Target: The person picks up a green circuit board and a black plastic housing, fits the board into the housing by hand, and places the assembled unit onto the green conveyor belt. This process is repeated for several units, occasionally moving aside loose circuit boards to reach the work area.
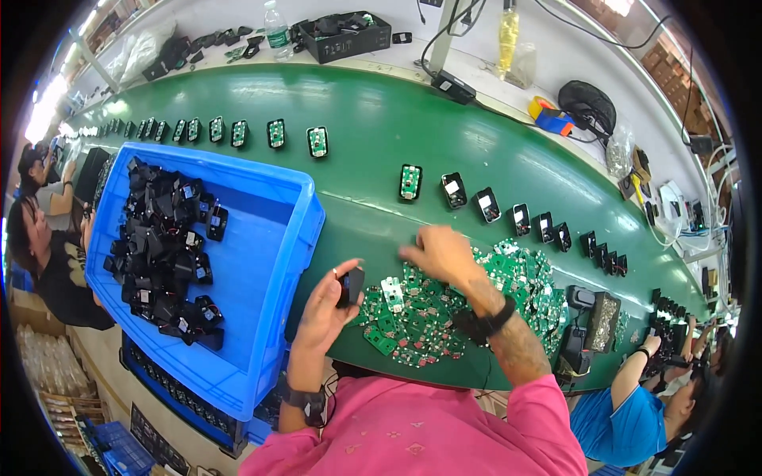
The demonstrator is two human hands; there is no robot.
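My left hand holds a small black plastic housing upright between thumb and fingers, just right of the blue bin's corner. My right hand hovers with fingers spread over the far edge of a heap of small green circuit boards on the green conveyor belt; whether it grips a board is hidden. The blue bin at my left is piled with several black housings.
A row of assembled housings with boards runs along the belt from far left to right. Another person's arm in blue works at my right; people sit at the left. A black tray, water bottle and cables lie beyond the belt.
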